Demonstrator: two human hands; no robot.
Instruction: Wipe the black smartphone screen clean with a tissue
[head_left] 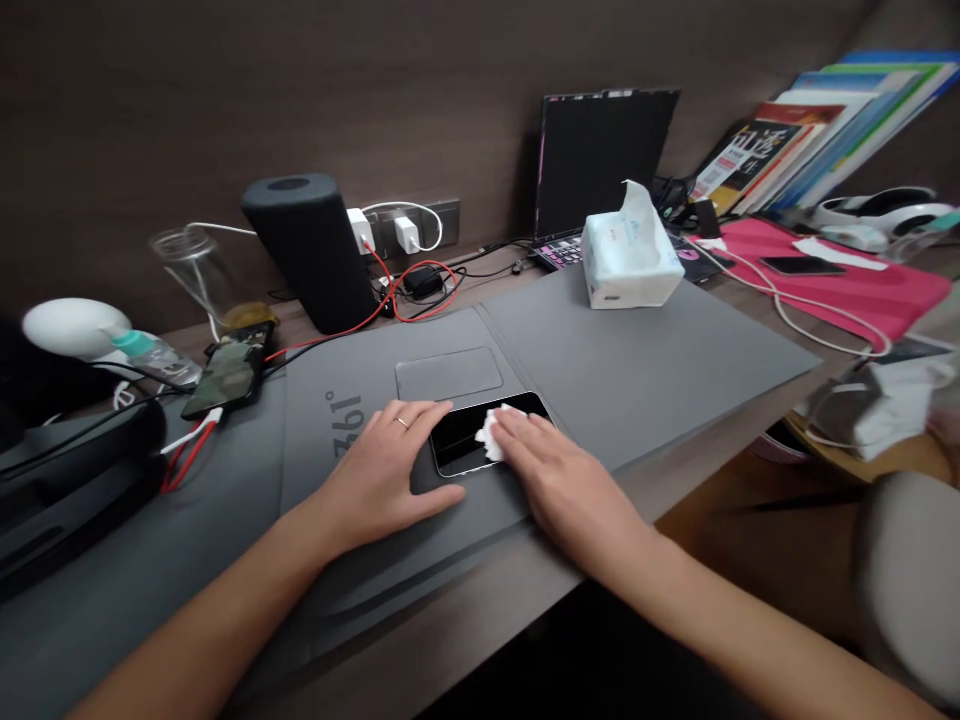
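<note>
A smartphone with a black screen lies face up on a grey mat. My right hand presses a crumpled white tissue onto the phone's screen, its fingers covering part of both. At the phone's left end is my left hand, thumb and fingers spread apart around that edge, with a ring on one finger. Just behind the phone rests a clear rectangular sheet, flat on the mat.
Behind stand a tissue pack, an open laptop and a black cylindrical speaker. A second phone with cables lies left, near a glass jar and a spray bottle. Rightward are a pink mat, headphones and books.
</note>
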